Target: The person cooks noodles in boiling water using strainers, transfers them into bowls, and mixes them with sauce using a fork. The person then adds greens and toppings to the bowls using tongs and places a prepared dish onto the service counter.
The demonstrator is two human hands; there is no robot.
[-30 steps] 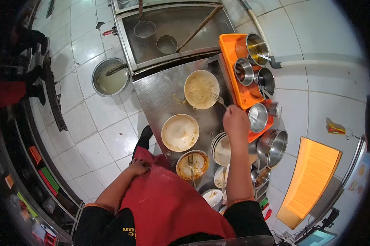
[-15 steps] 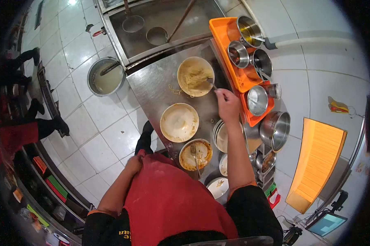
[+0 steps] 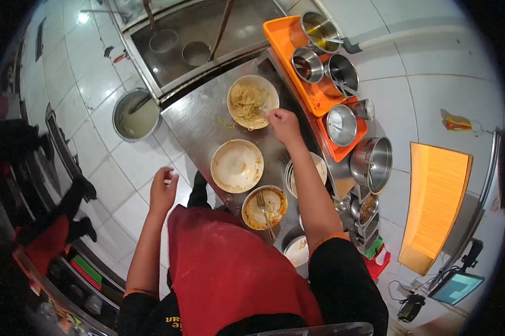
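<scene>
My right hand (image 3: 284, 126) is closed at the right rim of a bowl of noodles (image 3: 248, 102). It pinches the handle of a slim metal utensil; I cannot make out whether it is a fork or a spoon. Some noodle strands hang over the bowl's lower left rim onto the metal table (image 3: 188, 112). My left hand (image 3: 163, 191) is in the air left of the table, holding nothing, its fingers loosely bent and the thumb apart. The red apron (image 3: 230, 263) lies to its right. Nearer me are a used bowl (image 3: 237, 166) and a sauce-stained bowl (image 3: 276, 208) with a fork (image 3: 264, 213) in it.
Orange trays (image 3: 289, 42) with several metal pots run along the right wall. Stacked bowls (image 3: 319, 162) stand under my right forearm. A sink-like basin (image 3: 230, 28) with strainers is at the far end. A bucket of cloudy liquid (image 3: 136, 117) stands at the left.
My left hand has let go of the apron and moved up and away from it. The noodles are bunched more toward the bowl's left. The whole view has shifted slightly.
</scene>
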